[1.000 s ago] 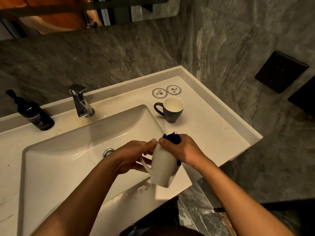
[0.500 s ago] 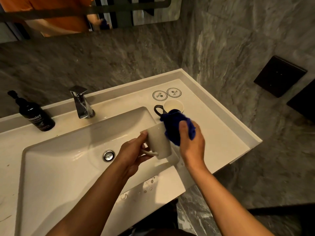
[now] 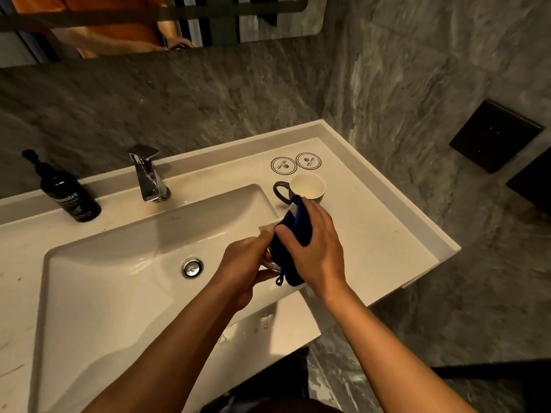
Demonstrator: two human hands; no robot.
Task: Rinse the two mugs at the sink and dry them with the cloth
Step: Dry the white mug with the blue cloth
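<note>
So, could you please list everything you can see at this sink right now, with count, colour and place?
white mug: one, mostly hidden, held over the basin's right edge between both hands
cloth: one, dark blue, wrapped over the white mug
dark mug: one, dark outside, pale inside, upright on the counter right of the basin
basin: one, white, set in the counter
tap: one, chrome, behind the basin
drain plug: one, chrome, basin floor
pump bottle: one, black, counter's back left
round coasters: two, white with dark print, behind the dark mug
mirror: one, on the wall above
wall panels: two, black, right wall
left hand: grips the white mug's handle
right hand: presses the cloth round the mug
</note>
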